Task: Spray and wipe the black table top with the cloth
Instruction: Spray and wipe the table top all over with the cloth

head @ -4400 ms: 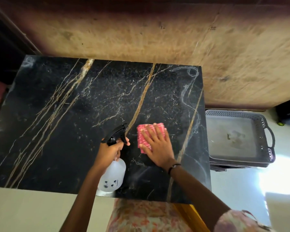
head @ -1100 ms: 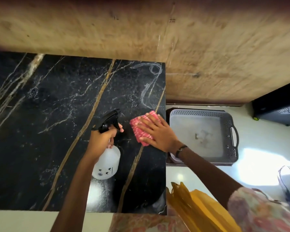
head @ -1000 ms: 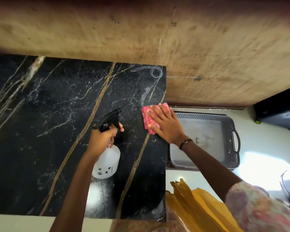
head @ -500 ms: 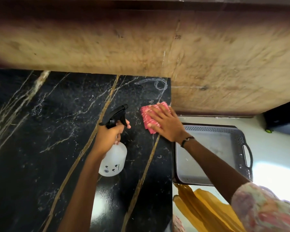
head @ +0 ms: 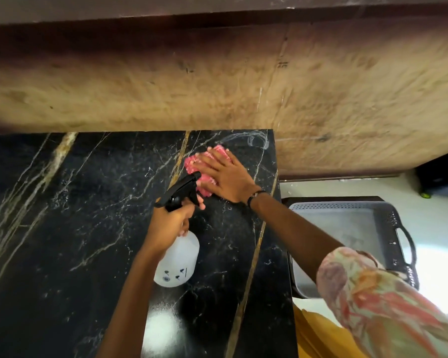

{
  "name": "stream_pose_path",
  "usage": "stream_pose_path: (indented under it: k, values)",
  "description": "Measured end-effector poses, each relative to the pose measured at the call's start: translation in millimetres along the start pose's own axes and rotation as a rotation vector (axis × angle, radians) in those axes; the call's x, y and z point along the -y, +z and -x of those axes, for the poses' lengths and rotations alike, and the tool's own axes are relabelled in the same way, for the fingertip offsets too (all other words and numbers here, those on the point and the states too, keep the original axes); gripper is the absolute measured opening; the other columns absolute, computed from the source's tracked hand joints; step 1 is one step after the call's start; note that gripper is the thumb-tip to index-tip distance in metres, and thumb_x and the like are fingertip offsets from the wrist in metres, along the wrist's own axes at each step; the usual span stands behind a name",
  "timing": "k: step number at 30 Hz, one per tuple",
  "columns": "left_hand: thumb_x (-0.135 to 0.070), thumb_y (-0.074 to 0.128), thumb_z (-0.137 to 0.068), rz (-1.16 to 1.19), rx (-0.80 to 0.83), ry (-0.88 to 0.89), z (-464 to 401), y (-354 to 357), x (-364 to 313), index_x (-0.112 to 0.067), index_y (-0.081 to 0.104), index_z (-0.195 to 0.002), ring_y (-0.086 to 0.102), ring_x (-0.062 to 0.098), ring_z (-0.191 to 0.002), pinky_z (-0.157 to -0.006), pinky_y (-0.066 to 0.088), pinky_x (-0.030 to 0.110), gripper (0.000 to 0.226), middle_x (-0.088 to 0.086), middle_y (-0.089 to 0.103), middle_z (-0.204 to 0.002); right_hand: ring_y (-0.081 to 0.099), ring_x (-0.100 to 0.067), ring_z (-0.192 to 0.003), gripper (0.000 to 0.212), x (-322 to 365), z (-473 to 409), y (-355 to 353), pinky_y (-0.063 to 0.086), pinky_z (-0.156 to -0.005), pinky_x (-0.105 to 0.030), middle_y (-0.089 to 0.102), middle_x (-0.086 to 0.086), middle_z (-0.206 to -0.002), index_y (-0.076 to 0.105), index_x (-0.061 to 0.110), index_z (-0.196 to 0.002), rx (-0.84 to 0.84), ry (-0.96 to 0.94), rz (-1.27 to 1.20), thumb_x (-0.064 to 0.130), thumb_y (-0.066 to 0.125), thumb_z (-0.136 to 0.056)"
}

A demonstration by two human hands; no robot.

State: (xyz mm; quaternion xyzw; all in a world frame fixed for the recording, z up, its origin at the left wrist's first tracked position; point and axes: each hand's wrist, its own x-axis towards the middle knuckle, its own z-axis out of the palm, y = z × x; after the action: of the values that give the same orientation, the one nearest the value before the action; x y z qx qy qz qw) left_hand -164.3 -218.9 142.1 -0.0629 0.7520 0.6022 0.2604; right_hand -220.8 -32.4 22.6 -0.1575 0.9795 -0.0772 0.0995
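Cloth (head: 203,166) sits near the far right corner of the black worktop (head: 70,228), pinned flat under the spread right hand (head: 224,177). Left hand (head: 170,224) is wrapped round the spray bottle (head: 177,262), nozzle aimed at the cloth, just beside it.

Single head-worn view, wide-angle, looking steeply down and forward from close above the black table top (head: 62,241); the wall (head: 217,86) fills the upper frame. No second view.
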Motion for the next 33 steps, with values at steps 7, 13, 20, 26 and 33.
stream_pose_path:
  k: [7, 13, 20, 26, 33]
  values:
    - [0.011, 0.044, -0.083, -0.014, 0.034, 0.048, -13, -16, 6, -0.003, 0.068, -0.092, 0.030, 0.008, -0.034, -0.040, 0.033, 0.025, 0.029, 0.003, 0.072, -0.075, 0.001, -0.023, -0.149, 0.059, -24, -67, -22, -0.001, -0.120, -0.052, 0.010, 0.008, -0.162, 0.011, 0.033, -0.153, -0.057, 0.307, -0.120, 0.056, 0.020, -0.099]
    - [0.011, 0.042, -0.085, -0.021, 0.049, 0.042, -18, -18, 7, 0.000, 0.066, -0.095, 0.030, 0.008, -0.034, -0.043, 0.032, 0.026, 0.028, -0.001, 0.071, -0.071, 0.004, -0.023, -0.149, 0.059, -13, 6, -3, 0.005, -0.120, -0.050, 0.016, 0.006, -0.161, 0.017, 0.032, -0.152, -0.097, 0.238, -0.036, 0.057, 0.021, -0.098]
    - [0.014, 0.041, -0.084, -0.010, 0.068, 0.033, -27, -21, 4, 0.014, 0.059, -0.094, 0.027, 0.009, -0.032, -0.040, 0.031, 0.025, 0.021, -0.006, 0.066, -0.057, 0.012, -0.024, -0.149, 0.060, -34, 108, 12, 0.018, -0.117, -0.050, 0.025, 0.003, -0.158, 0.027, 0.028, -0.150, -0.116, 0.318, 0.046, 0.056, 0.023, -0.097]
    - [0.016, 0.039, -0.083, 0.026, 0.018, 0.003, -30, -25, 3, 0.016, 0.058, -0.095, 0.025, 0.010, -0.032, -0.044, 0.028, 0.030, 0.022, 0.025, 0.067, -0.088, 0.015, -0.028, -0.148, 0.063, -23, 109, 14, 0.017, -0.117, -0.055, 0.028, -0.001, -0.157, 0.031, 0.025, -0.149, -0.141, 0.293, 0.044, 0.057, 0.020, -0.097]
    - [0.014, 0.042, -0.083, 0.026, -0.007, -0.022, -34, -21, 7, 0.014, 0.058, -0.093, 0.024, 0.012, -0.033, -0.045, 0.029, 0.030, 0.019, 0.046, 0.053, -0.093, 0.013, -0.026, -0.148, 0.065, -24, 45, 5, 0.006, -0.118, -0.058, 0.024, 0.004, -0.159, 0.019, 0.032, -0.152, -0.165, 0.465, -0.015, 0.060, 0.019, -0.093]
